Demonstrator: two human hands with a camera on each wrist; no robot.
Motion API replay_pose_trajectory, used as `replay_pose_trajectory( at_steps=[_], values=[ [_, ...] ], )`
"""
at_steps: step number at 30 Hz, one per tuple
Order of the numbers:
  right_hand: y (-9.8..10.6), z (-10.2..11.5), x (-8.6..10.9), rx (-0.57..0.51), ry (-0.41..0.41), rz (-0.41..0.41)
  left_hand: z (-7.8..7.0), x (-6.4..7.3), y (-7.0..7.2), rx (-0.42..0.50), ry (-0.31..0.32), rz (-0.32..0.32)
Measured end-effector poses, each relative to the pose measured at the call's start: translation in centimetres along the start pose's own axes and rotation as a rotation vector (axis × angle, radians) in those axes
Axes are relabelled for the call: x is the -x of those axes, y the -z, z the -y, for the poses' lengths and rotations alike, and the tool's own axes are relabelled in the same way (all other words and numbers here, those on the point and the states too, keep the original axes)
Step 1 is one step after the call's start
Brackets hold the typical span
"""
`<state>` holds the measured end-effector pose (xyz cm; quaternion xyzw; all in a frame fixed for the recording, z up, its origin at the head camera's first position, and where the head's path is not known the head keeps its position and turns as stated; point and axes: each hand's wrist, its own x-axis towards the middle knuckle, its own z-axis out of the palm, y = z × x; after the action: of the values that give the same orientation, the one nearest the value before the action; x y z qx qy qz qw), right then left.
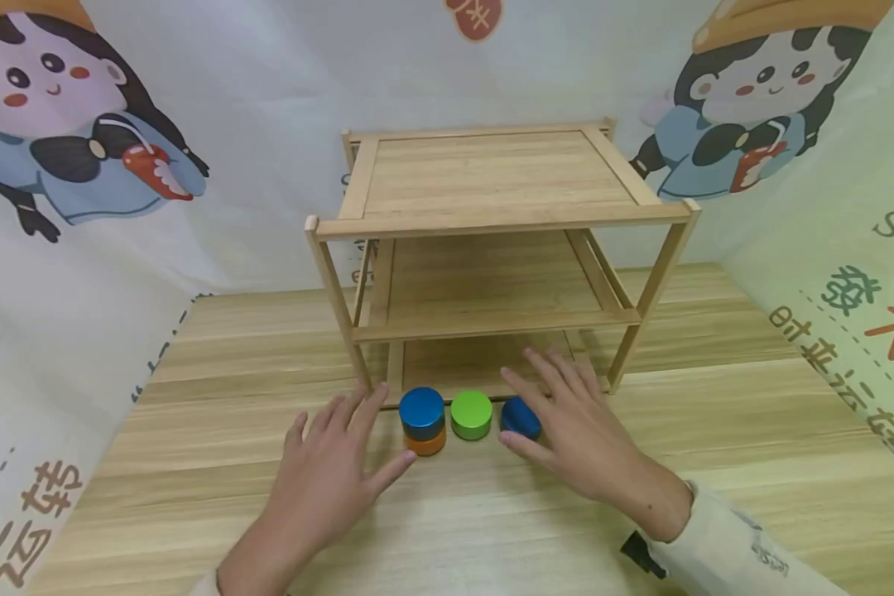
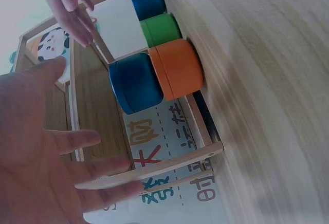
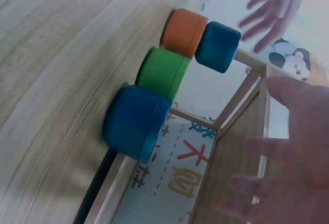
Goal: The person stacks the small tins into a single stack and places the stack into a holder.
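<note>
Flanking canisters [image 1: 471, 415], hands [image 1: 328, 468] [image 1: 577, 430] spread, lettering “时来运转” [image 1: 849, 394]

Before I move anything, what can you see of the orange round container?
The orange, short cylindrical container has a smooth, possibly metal surface and a seam near its top, like a closed lid. It stands upright on the pale wood-grain tabletop, carrying a blue metallic cylinder that hides its top face. In the head view it sits left of a green cylinder, before the light wooden rack. The left hand is near, not touching.
</note>
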<state>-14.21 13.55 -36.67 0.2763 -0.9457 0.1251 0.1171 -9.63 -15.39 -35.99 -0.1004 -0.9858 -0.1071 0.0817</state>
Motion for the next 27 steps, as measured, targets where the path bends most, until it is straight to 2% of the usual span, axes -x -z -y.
replay_pose_trajectory(
  at_steps=[4,6,9,14,23,27],
  values=[
    [0.0,0.1,-0.5,-0.106,0.059,-0.122,0.1,-0.4,0.1,0.11,-0.008,-0.045],
    [0.1,0.0,-0.8,-0.163,0.065,-0.163,0.2,-0.8,0.0,0.179,0.005,-0.037],
    [0.1,0.0,-1.2,-0.219,0.058,-0.198,0.3,-1.6,-0.3,0.266,0.039,0.008],
    [-0.5,-0.2,-1.5,-0.259,0.05,-0.211,0.7,-2.7,-1.3,0.355,0.086,0.097],
    [-1.3,-0.7,-1.5,-0.306,0.054,-0.231,1.5,-4.1,-2.4,0.426,0.087,0.148],
    [-1.3,-0.9,-1.8,-0.311,0.059,-0.21,2.0,-4.5,-2.9,0.464,0.089,0.186]
  ],
)
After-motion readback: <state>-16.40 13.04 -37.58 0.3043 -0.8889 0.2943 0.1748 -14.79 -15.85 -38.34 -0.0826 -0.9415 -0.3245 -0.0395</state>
